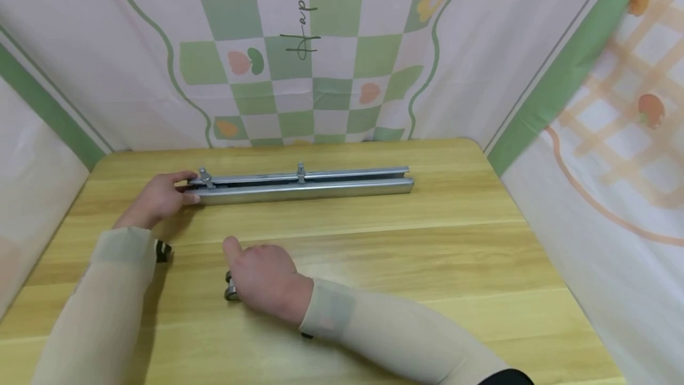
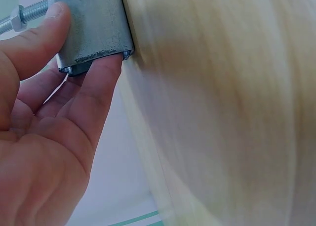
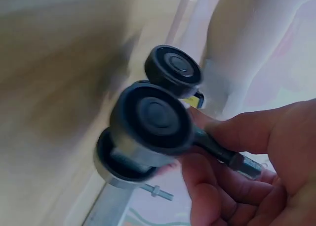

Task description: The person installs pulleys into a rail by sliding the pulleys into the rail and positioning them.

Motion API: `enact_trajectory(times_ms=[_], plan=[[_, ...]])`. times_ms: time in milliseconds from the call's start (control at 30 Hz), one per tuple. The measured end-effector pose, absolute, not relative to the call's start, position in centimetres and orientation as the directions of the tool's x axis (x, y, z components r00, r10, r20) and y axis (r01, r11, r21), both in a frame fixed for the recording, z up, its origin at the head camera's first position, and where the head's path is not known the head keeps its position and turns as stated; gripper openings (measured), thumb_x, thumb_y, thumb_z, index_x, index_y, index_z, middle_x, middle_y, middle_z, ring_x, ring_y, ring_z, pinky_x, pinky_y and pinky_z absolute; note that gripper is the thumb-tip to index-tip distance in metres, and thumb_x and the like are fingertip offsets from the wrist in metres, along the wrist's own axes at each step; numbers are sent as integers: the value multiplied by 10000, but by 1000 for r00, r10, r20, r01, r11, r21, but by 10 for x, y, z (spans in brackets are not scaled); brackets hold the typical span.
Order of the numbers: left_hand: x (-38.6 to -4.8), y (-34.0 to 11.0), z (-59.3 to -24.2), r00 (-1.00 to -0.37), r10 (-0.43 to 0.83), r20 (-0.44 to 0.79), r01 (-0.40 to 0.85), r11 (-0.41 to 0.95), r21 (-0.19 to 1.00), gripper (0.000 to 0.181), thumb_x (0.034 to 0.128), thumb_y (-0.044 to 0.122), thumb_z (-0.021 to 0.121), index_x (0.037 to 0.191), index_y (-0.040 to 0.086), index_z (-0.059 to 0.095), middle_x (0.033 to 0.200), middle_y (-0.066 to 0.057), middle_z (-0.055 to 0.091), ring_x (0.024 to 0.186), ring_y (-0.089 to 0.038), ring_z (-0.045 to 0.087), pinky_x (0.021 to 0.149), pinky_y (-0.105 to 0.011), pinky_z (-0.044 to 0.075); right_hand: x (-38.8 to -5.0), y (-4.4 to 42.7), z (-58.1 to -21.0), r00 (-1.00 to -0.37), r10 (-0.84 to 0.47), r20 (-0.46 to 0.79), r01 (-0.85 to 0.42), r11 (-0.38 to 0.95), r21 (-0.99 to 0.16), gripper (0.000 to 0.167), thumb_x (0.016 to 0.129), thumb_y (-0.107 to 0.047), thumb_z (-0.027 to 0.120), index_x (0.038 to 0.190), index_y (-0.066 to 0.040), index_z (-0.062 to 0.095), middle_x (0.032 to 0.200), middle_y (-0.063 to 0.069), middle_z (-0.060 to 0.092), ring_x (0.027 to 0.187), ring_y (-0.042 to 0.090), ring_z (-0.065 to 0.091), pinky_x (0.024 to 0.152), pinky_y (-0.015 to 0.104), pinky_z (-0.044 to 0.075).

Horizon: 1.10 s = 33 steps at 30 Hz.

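A silver metal channel rail [image 1: 320, 191] lies lengthwise on the wooden table, its slot facing up. Two threaded bolts, a left bolt [image 1: 205, 177] and a middle bolt [image 1: 301, 172], stick up from that slot. My left hand [image 1: 157, 198] grips the rail's left end. The left wrist view has the thumb near a bolt with a nut [image 2: 19, 18] and a fingertip against the rail's open end [image 2: 96, 33]. Nearer the front edge, my right hand [image 1: 269, 283] holds a roller trolley [image 3: 153, 118] by its threaded stem. Several black-faced wheels show; the hand mostly hides it in the head view.
The wooden table [image 1: 406, 278] extends around both hands. A patterned cloth [image 1: 331, 58] hangs behind its far edge, with more cloth [image 1: 604, 153] along the right side.
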<state>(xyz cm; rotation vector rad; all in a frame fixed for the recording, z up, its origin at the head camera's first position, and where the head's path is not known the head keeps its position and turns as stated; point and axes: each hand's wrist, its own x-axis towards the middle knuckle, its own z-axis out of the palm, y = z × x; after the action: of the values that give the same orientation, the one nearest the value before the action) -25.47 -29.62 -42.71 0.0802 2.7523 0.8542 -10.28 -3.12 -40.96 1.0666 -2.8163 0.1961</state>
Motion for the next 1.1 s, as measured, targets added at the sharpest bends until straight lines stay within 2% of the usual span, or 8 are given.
enact_trajectory(times_ms=[133, 300, 533, 633, 733, 867, 1100], plan=[[-254, -297, -427, -966, 131, -223, -19, 824, 567, 690, 945, 315, 703, 1507, 43, 411, 1459, -356, 379, 1297, -512, 378, 1045, -665, 282, -99, -35, -412, -775, -629, 64, -632, 772, -64, 132, 955, -127, 565, 977, -136, 435, 514, -86, 391, 414, 66, 384, 345, 246, 337], [-255, -296, -427, -967, 134, -216, -12, 823, 568, 684, 942, 309, 708, 1498, 36, 420, 1452, -357, 389, 1291, -509, 384, 1044, -662, 286, -99, -35, -411, -793, -608, 41, -610, 790, -64, 146, 938, -133, 583, 959, -144, 439, 517, -77, 407, 410, 79, 397, 336, 254, 337], [-255, -296, -429, -969, 120, -218, -26, 821, 571, 671, 942, 303, 708, 1498, 51, 429, 1463, -338, 390, 1311, -502, 368, 1053, -660, 276, -102, -29, -405, -805, -581, -121, -539, 801, -261, 265, 923, -320, 624, 1063, -172, 454, 555, -75, 462, 433, 86, 418, 349, 276, 366], [-255, -297, -430, -968, 115, -221, -34, 817, 575, 676, 942, 308, 709, 1504, 60, 425, 1471, -338, 380, 1318, -502, 359, 1054, -662, 273, -104, -24, -401, -791, -600, -120, -534, 773, -342, 229, 924, -314, 612, 1047, -166, 488, 579, -73, 484, 455, 86, 430, 366, 272, 375], [-255, -297, -429, -969, 119, -216, -28, 817, 576, 675, 941, 299, 710, 1504, 60, 425, 1470, -350, 370, 1319, -518, 348, 1054, -670, 262, -107, -20, -397, -783, -615, -96, -539, 747, -388, 142, 945, -292, 586, 958, -165, 526, 604, -83, 499, 484, 78, 447, 395, 256, 379], [-255, -297, -428, -969, 127, -213, -19, 819, 573, 676, 940, 292, 710, 1504, 55, 423, 1468, -357, 366, 1317, -532, 343, 1053, -676, 256, -110, -19, -394, -784, -614, -91, -535, 743, -403, 118, 962, -264, 572, 876, -184, 556, 634, -108, 512, 518, 69, 467, 432, 234, 384], [-254, -298, -429, -965, 124, -232, -33, 818, 574, 689, 944, 302, 707, 1513, 55, 408, 1475, -347, 365, 1303, -509, 368, 1047, -668, 277, -113, -18, -398, -779, -618, -108, -519, 732, -440, 125, 981, -273, 566, 888, -190, 569, 652, -121, 530, 532, 67, 484, 461, 225, 392]])
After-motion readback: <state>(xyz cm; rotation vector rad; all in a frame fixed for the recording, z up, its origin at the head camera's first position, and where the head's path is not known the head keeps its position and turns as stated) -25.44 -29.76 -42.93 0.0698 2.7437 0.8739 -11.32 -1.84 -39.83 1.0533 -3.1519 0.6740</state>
